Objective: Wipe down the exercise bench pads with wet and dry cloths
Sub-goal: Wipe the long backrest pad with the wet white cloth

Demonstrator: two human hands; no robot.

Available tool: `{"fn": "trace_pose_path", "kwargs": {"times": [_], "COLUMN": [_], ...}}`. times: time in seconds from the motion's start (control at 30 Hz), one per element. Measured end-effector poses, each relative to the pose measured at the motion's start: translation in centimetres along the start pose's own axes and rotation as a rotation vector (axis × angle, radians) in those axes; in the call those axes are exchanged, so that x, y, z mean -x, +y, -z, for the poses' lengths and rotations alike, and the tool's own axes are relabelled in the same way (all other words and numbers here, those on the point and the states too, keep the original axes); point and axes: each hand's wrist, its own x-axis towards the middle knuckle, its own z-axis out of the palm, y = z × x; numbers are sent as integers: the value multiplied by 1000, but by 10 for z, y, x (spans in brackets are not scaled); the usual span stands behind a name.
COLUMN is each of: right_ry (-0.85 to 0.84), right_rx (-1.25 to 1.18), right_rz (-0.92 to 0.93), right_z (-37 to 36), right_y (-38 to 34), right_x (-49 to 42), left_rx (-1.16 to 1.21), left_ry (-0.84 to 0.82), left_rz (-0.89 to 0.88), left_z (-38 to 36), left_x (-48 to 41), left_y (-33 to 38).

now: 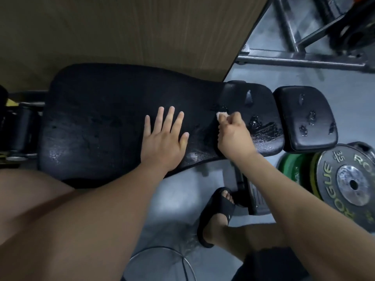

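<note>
A long black bench pad (97, 122) runs left to right. To its right come a smaller middle pad (261, 110) and a separate end pad (304, 118), both torn and glistening wet. My left hand (164, 136) lies flat on the long pad with fingers spread. My right hand (233, 132) grips a small pale cloth (221, 114) and presses it at the seam between the long pad and the middle pad. Most of the cloth is hidden in my fist.
A wood-grain panel (142, 31) stands behind the bench. Weight plates (349, 183) lean at the right near the end pad. A steel rack frame (300, 55) sits at the upper right. My sandalled foot (219, 213) rests on the grey floor, and a round wire rim (162, 260) lies below.
</note>
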Motion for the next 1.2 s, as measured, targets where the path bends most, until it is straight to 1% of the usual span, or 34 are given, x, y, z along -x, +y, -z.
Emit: {"fn": "trace_pose_path", "kwargs": {"times": [0.03,0.13,0.2,0.23,0.3,0.37,0.43,0.5,0.57,0.6,0.63,0.67,0.77,0.83,0.9,1.0,1.07,1.1,1.2], "right_ry": [-6,-93,-124,-125,-27,59,65,23,-76,-97,-83,-41,93,105,82,-57,-82,-53,60], "right_rx": [-20,-61,-47,-7,45,18,-7,-38,-58,-45,-24,-12,24,10,-21,-97,-74,-60,-37], "right_rz": [24,206,312,305,229,114,57,115,240,296,321,310,131,45,117,317,387,365,144], "right_z": [-2,2,7,7,1,-3,-4,0,4,6,5,2,-1,-3,-5,-2,1,1,-3], "right_y": [-6,-24,-18,-10,6,13,2,-14,-17,-12,-3,6,22,15,0,-13,-4,2,10], "right_x": [6,51,54,40,4,-25,-22,3,27,25,14,-2,-53,-63,-42,5,1,-11,-47], "left_rx": [4,10,1,-5,-17,-23,-29,-29,-25,-26,-29,-33,-33,-24,-13,-15,-26,-29,-27], "left_ry": [5,11,16,18,12,11,9,8,8,8,8,7,6,6,10,6,7,7,6], "left_rz": [1,12,17,17,16,21,23,25,26,28,30,32,37,38,39,42,44,45,48], "left_z": [0,-1,-2,-2,-3,-3,-2,-1,-2,-2,-3,-3,-3,-3,-2,-2,-2,-2,-3], "left_x": [0,-1,-1,-1,-2,-3,-4,-4,-4,-5,-5,-5,-5,-5,-6,-6,-6,-6,-6], "left_y": [0,0,0,0,0,0,0,0,0,0,0,0,0,0,0,0,1,1,1]}}
